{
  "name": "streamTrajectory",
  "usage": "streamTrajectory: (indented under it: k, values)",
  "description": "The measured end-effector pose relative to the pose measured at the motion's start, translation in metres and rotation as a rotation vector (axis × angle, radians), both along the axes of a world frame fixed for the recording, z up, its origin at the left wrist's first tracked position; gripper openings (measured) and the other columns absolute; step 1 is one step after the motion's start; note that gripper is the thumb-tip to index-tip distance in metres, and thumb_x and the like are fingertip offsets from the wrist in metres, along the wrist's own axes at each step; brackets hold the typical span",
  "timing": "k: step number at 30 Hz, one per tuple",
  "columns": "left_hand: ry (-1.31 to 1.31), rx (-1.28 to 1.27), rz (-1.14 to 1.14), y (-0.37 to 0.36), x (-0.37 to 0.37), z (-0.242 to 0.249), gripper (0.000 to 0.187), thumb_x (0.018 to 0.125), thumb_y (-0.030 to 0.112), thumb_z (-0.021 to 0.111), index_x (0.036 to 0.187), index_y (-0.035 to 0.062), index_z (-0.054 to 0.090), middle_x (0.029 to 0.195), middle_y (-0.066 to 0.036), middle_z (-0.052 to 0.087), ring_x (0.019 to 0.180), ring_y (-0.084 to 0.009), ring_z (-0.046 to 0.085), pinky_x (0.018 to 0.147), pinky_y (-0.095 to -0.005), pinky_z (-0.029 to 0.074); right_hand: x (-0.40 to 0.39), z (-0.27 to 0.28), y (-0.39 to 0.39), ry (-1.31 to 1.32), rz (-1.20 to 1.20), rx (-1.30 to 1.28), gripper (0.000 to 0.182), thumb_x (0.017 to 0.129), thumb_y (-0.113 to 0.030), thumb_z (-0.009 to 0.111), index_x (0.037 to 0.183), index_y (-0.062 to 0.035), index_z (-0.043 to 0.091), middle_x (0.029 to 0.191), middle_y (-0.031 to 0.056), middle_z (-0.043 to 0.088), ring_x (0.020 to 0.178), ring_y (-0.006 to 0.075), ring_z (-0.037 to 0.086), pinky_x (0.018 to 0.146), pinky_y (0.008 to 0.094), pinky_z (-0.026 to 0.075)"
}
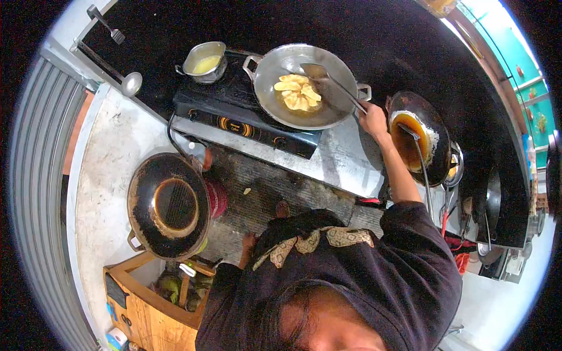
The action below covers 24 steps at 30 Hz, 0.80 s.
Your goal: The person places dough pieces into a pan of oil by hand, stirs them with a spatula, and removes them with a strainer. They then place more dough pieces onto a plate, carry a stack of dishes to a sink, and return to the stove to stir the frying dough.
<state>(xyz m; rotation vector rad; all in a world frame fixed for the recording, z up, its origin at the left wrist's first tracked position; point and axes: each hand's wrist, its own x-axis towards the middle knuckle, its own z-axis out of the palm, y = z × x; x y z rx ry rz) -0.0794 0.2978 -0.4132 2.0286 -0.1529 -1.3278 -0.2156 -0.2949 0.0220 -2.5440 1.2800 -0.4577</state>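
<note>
My right hand (373, 120) is closed around the handle of a metal spatula (345, 90). The spatula's broad blade rests inside a large grey wok (272, 105), at the far side of the yellow food pieces (298, 93). These pale, flat pieces lie heaped in oil at the wok's middle. Two loop handles stick out from the wok's sides, and my hand is just outside its right one. My left hand does not show; the dark left sleeve (225, 292) hangs low beside the wooden cabinet.
A black gas stove (234, 126) carries the wok and a small pot (202, 63) of yellowish liquid. Right of my forearm stands a dark pan (407, 102) with brown oil and a long-handled utensil (422, 158). A blackened wok (146, 205) sits at left, above a wooden cabinet (158, 310). A ladle (132, 83) hangs behind.
</note>
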Motion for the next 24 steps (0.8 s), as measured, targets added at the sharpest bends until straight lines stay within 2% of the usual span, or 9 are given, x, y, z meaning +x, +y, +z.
streamTrajectory:
  k: [3, 9, 13, 15, 17, 18, 19, 21, 24]
  values:
    - [0.042, 0.027, 0.043, 0.001, -0.001, 0.002, 0.040, 0.087, 0.033, 0.055, 0.106, -0.0012, 0.059, 0.078, -0.011, 0.064, 0.062, -0.0229, 0.058, 0.055, -0.0360, 0.046, 0.035, -0.008, 0.007, 0.077, 0.037, -0.028, 0.051, 0.074, -0.007, 0.060, 0.125, -0.0109, 0.054, 0.094, 0.0283, 0.060, 0.085, 0.0412, 0.060, 0.076, 0.0452, 0.049]
    - [0.207, -0.152, 0.367, -0.015, 0.001, 0.057, 0.035, 0.088, 0.025, 0.055, 0.106, -0.0056, 0.057, 0.068, -0.010, 0.061, 0.059, -0.0215, 0.058, 0.052, -0.0343, 0.046, 0.064, -0.046, 0.020, 0.137, 0.053, -0.122, 0.064, 0.069, 0.002, 0.059, 0.130, -0.0129, 0.049, 0.100, 0.0286, 0.052, 0.090, 0.0435, 0.057, 0.080, 0.0454, 0.049]
    - [0.210, -0.161, 0.375, -0.002, -0.007, 0.031, 0.030, 0.088, 0.023, 0.056, 0.104, -0.0029, 0.057, 0.074, -0.010, 0.062, 0.061, -0.0218, 0.058, 0.054, -0.0372, 0.047, 0.063, -0.059, 0.038, 0.151, 0.076, -0.216, 0.066, 0.066, 0.006, 0.057, 0.130, -0.0106, 0.049, 0.101, 0.0253, 0.049, 0.095, 0.0399, 0.050, 0.085, 0.0440, 0.045]
    - [0.055, -0.430, 0.278, 0.016, -0.019, -0.007, 0.028, 0.088, 0.022, 0.057, 0.103, -0.0012, 0.057, 0.078, -0.010, 0.063, 0.062, -0.0222, 0.058, 0.055, -0.0387, 0.048, 0.064, -0.059, 0.050, 0.166, 0.050, -0.206, 0.066, 0.066, 0.008, 0.056, 0.129, -0.0097, 0.050, 0.102, 0.0233, 0.046, 0.097, 0.0374, 0.047, 0.086, 0.0425, 0.042]
    - [-0.072, -0.903, 0.229, 0.016, -0.026, -0.001, 0.025, 0.088, 0.022, 0.058, 0.101, 0.0005, 0.058, 0.081, -0.011, 0.064, 0.063, -0.0225, 0.059, 0.056, -0.0401, 0.048, 0.060, -0.062, 0.057, 0.153, 0.078, -0.190, 0.068, 0.064, 0.010, 0.055, 0.130, -0.0088, 0.049, 0.102, 0.0206, 0.044, 0.097, 0.0352, 0.043, 0.087, 0.0408, 0.040]
    - [0.490, -0.961, 0.650, 0.010, -0.028, 0.010, 0.024, 0.087, 0.021, 0.058, 0.101, 0.0018, 0.058, 0.083, -0.011, 0.064, 0.064, -0.0234, 0.059, 0.056, -0.0406, 0.049, 0.060, -0.063, 0.059, 0.132, 0.069, -0.157, 0.069, 0.064, 0.010, 0.055, 0.130, -0.0087, 0.049, 0.101, 0.0206, 0.044, 0.097, 0.0354, 0.043, 0.087, 0.0409, 0.040]
    - [-0.016, -0.825, 0.212, 0.013, -0.025, 0.000, 0.022, 0.087, 0.021, 0.057, 0.100, 0.0026, 0.058, 0.084, -0.012, 0.063, 0.065, -0.0236, 0.059, 0.057, -0.0401, 0.049, 0.059, -0.066, 0.061, 0.111, 0.056, -0.124, 0.069, 0.063, 0.011, 0.054, 0.130, -0.0086, 0.049, 0.101, 0.0207, 0.044, 0.097, 0.0356, 0.044, 0.086, 0.0411, 0.040]
    - [0.106, -0.297, 0.250, 0.014, -0.021, -0.003, 0.022, 0.089, 0.023, 0.054, 0.098, 0.0036, 0.060, 0.086, -0.012, 0.063, 0.068, -0.0245, 0.059, 0.061, -0.0393, 0.049, 0.058, -0.069, 0.063, 0.105, 0.061, -0.127, 0.071, 0.063, 0.013, 0.051, 0.130, -0.0085, 0.048, 0.099, 0.0212, 0.045, 0.096, 0.0364, 0.045, 0.086, 0.0420, 0.040]
    - [0.219, -0.047, 0.306, -0.015, -0.018, 0.059, 0.024, 0.091, 0.025, 0.050, 0.095, 0.0052, 0.062, 0.088, -0.012, 0.063, 0.073, -0.0258, 0.060, 0.065, -0.0381, 0.048, 0.054, -0.072, 0.071, -0.005, 0.047, -0.130, 0.072, 0.063, 0.015, 0.048, 0.131, -0.0088, 0.047, 0.099, 0.0220, 0.045, 0.094, 0.0378, 0.046, 0.086, 0.0438, 0.040]
